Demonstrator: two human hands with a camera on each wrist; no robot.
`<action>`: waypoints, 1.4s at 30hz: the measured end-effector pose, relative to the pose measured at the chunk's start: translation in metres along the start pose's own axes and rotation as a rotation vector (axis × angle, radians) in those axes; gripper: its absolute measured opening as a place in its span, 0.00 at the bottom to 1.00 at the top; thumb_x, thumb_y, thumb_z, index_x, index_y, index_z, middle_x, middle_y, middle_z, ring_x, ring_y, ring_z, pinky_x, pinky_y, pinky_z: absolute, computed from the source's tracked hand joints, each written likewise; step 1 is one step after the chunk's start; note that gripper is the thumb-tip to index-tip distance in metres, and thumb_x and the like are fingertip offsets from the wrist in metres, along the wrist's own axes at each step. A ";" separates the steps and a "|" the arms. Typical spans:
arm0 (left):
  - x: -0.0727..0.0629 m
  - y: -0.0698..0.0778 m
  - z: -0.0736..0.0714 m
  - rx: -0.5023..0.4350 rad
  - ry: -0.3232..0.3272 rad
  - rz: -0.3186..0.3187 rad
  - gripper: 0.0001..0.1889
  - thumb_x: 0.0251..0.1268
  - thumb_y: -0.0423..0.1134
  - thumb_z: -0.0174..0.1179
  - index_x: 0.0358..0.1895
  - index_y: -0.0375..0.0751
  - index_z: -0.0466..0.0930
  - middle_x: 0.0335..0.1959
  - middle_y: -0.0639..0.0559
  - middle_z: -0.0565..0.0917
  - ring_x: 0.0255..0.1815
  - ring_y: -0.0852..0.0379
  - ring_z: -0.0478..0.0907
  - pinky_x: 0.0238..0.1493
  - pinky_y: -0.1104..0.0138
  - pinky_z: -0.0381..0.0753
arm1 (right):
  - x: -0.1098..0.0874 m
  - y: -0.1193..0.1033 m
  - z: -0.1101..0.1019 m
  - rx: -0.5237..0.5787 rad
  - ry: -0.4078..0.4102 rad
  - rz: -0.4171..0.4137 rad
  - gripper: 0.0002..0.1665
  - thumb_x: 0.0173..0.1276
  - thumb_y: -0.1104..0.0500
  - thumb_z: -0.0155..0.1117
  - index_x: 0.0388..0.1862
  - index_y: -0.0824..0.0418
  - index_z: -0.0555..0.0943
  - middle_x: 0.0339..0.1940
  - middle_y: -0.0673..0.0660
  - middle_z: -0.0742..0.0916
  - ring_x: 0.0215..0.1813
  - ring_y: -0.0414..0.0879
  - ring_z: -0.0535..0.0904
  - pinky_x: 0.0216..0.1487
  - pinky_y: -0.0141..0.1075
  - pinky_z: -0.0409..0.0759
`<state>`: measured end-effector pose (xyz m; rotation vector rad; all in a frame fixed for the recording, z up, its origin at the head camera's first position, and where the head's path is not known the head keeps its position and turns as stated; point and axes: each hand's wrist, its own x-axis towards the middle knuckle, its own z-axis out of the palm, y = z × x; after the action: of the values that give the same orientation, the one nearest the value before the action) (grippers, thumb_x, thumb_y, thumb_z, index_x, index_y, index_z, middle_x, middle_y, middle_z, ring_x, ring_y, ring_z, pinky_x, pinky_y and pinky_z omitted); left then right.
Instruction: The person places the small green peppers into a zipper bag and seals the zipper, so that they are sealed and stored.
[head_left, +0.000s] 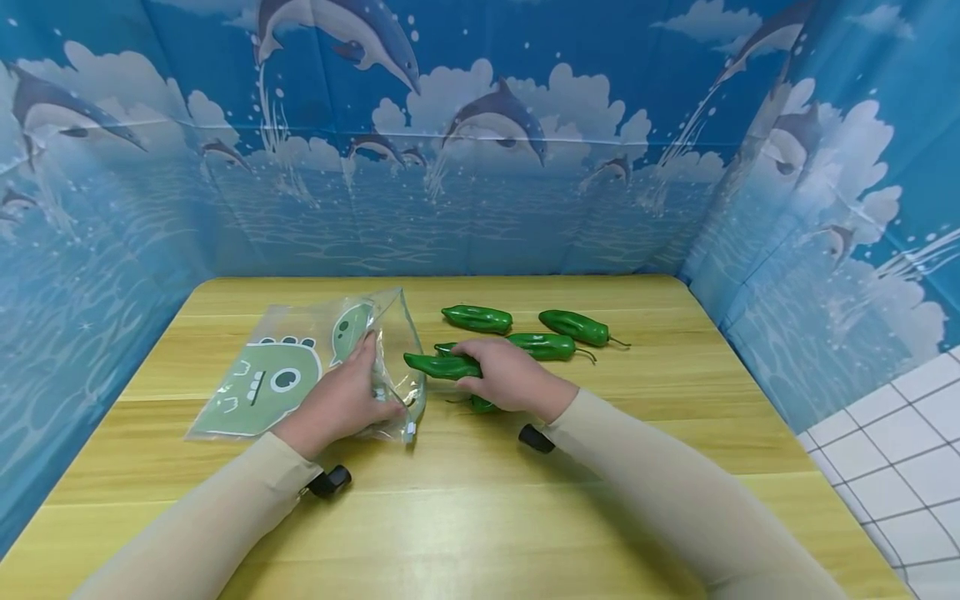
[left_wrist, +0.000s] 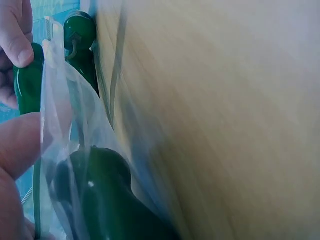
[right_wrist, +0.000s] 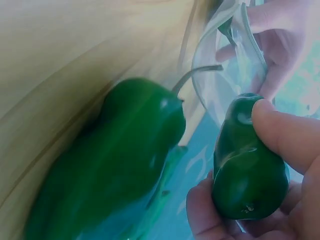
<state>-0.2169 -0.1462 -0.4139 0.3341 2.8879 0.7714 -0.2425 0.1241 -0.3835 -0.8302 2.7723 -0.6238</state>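
Observation:
A clear zip bag [head_left: 292, 379] with a green cartoon monster print lies on the left of the table, its mouth spread toward the right. My left hand [head_left: 341, 396] grips it near the mouth, fingers on the upper side and thumb by the near rim. In the left wrist view, a green pepper [left_wrist: 107, 195] shows through the film. My right hand [head_left: 517, 375] holds another long green pepper [right_wrist: 247, 165] between thumb and fingers. Its tip points left, right at the bag's mouth in the head view. Beside that hand lies a large pepper [right_wrist: 115, 155] with a curved stem.
Several green peppers lie around and beyond my right hand, among them one at the back [head_left: 477, 318] and one with a stem at the right [head_left: 577, 327]. A blue dolphin-print curtain [head_left: 465, 217] stands behind the wooden table [head_left: 450, 533].

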 end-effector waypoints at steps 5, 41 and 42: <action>-0.001 0.001 0.000 -0.013 0.002 0.002 0.71 0.55 0.58 0.78 0.87 0.38 0.30 0.89 0.38 0.39 0.80 0.31 0.64 0.74 0.42 0.73 | 0.010 -0.007 0.007 0.010 -0.009 -0.007 0.28 0.75 0.51 0.70 0.70 0.58 0.79 0.61 0.55 0.87 0.55 0.47 0.86 0.56 0.45 0.84; -0.002 0.002 0.004 0.013 -0.008 0.009 0.70 0.58 0.62 0.76 0.87 0.40 0.32 0.89 0.40 0.42 0.77 0.30 0.69 0.66 0.43 0.80 | 0.034 -0.034 0.039 -0.105 -0.149 -0.090 0.31 0.83 0.61 0.54 0.82 0.63 0.67 0.76 0.62 0.77 0.76 0.52 0.73 0.77 0.43 0.74; -0.002 0.002 0.004 0.019 -0.006 0.009 0.70 0.58 0.62 0.76 0.87 0.39 0.32 0.89 0.40 0.42 0.76 0.29 0.70 0.65 0.43 0.80 | 0.035 -0.034 0.040 -0.110 -0.151 -0.086 0.31 0.83 0.61 0.54 0.82 0.63 0.67 0.74 0.61 0.77 0.74 0.50 0.74 0.75 0.42 0.75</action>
<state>-0.2141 -0.1430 -0.4161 0.3513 2.8923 0.7435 -0.2432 0.0656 -0.4059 -0.9804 2.6648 -0.4067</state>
